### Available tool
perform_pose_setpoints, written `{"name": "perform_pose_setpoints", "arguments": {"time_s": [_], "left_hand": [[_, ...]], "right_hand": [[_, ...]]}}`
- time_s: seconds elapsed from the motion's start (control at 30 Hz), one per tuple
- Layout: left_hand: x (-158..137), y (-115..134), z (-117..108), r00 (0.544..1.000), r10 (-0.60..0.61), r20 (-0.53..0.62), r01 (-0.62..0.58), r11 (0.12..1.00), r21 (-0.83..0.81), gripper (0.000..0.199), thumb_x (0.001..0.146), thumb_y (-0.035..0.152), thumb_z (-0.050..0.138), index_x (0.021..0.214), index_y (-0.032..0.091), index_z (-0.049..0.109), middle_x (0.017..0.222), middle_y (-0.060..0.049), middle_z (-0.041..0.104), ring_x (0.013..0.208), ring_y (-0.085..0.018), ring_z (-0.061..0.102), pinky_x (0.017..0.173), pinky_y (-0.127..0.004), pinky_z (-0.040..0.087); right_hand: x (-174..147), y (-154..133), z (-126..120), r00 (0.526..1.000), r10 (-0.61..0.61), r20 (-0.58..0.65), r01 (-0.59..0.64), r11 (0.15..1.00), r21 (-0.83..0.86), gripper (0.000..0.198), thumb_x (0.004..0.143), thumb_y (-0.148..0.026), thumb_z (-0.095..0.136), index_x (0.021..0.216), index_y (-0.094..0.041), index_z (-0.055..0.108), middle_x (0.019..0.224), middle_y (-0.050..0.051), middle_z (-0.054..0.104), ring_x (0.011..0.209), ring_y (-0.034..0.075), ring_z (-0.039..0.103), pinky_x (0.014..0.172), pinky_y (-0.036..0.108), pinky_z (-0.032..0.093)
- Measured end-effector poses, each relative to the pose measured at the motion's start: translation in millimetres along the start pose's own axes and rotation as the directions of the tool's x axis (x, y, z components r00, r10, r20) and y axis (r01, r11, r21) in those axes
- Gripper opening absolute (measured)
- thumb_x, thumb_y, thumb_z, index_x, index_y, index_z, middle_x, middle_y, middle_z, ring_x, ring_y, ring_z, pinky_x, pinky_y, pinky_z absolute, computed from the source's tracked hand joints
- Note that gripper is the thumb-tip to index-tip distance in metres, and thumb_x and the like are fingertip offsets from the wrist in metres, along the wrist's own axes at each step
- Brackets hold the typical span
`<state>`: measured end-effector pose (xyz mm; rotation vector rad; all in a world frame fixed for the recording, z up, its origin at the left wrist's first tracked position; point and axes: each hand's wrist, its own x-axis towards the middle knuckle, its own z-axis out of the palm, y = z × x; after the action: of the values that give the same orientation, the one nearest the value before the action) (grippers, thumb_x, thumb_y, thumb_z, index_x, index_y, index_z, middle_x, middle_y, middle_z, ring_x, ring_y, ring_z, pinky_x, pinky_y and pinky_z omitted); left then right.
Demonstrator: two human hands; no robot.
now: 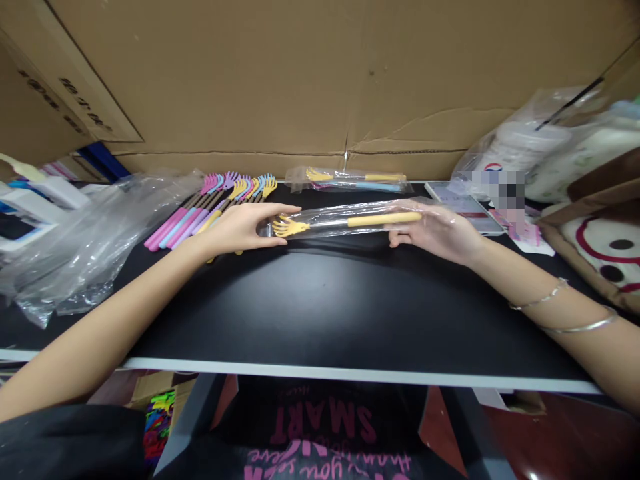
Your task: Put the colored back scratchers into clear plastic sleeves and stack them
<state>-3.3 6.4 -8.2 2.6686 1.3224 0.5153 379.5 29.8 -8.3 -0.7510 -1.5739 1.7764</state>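
Note:
A yellow back scratcher [384, 219] lies lengthwise inside a clear plastic sleeve, lifted a little above the black tabletop. My right hand [440, 230] grips the sleeve around the handle end, its fingers partly hidden by the shiny film. At the claw end, my left hand [240, 227] forms a wide C, thumb and fingers apart on either side of the sleeve's end. Behind and below my left hand, several loose back scratchers [185, 220] with pink, blue, purple and yellow handles lie in a row. Beyond the held one rest bagged back scratchers [357, 179].
Clear plastic sleeves [90, 233] are heaped on the left. A phone [465, 207] lies at the back right, near a bagged white container [525, 150] and a brown bag [590, 233]. Cardboard [300, 80] walls the back. The table's pale front edge [300, 371] runs before me.

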Motion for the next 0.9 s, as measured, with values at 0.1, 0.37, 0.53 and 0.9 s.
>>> {"name": "perform_pose_setpoints", "arguments": {"time_s": [0.1,0.37,0.53,0.9], "left_hand": [[-0.3,-2.8,0.2,1.0,-0.001,0.001,0.001,0.999,0.033,0.068,0.088,0.064,0.063,0.146,0.028,0.056,0.136,-0.006,0.068,0.113,-0.025,0.069,0.094,-0.03,0.05],[-0.4,2.0,-1.1,0.999,-0.03,0.04,0.028,0.998,0.051,0.074,0.087,0.071,0.059,0.147,0.027,0.055,0.135,-0.007,0.068,0.11,-0.026,0.069,0.09,-0.029,0.05],[1.0,4.2,0.3,0.998,-0.014,0.065,0.014,1.0,-0.002,0.058,0.097,0.057,0.049,0.147,0.027,0.053,0.141,-0.006,0.065,0.122,-0.025,0.064,0.096,-0.029,0.047],[8.0,5.3,-0.6,0.992,-0.063,-0.114,0.081,0.983,0.165,0.037,0.094,0.054,0.056,0.117,0.03,0.071,0.094,-0.001,0.078,0.085,-0.02,0.07,0.068,-0.027,0.041]], "right_hand": [[0.6,0.8,0.5,0.999,-0.028,-0.034,0.026,0.998,-0.061,0.041,0.081,-0.053,0.074,0.11,-0.024,0.07,0.096,0.006,0.074,0.07,0.019,0.062,0.072,0.037,0.053],[2.4,7.1,-1.0,0.989,-0.083,-0.121,0.064,0.986,-0.152,0.039,0.084,-0.054,0.073,0.11,-0.025,0.069,0.097,0.005,0.074,0.07,0.017,0.062,0.069,0.034,0.054],[4.5,10.9,-9.4,0.983,-0.116,-0.144,0.089,0.979,-0.184,0.045,0.083,-0.058,0.074,0.112,-0.025,0.066,0.096,0.004,0.073,0.07,0.016,0.064,0.071,0.035,0.057],[-2.3,-1.0,11.9,0.97,-0.207,-0.129,0.147,0.918,-0.368,0.048,0.083,-0.066,0.071,0.105,-0.025,0.065,0.086,0.003,0.073,0.072,0.02,0.071,0.079,0.039,0.06]]}}
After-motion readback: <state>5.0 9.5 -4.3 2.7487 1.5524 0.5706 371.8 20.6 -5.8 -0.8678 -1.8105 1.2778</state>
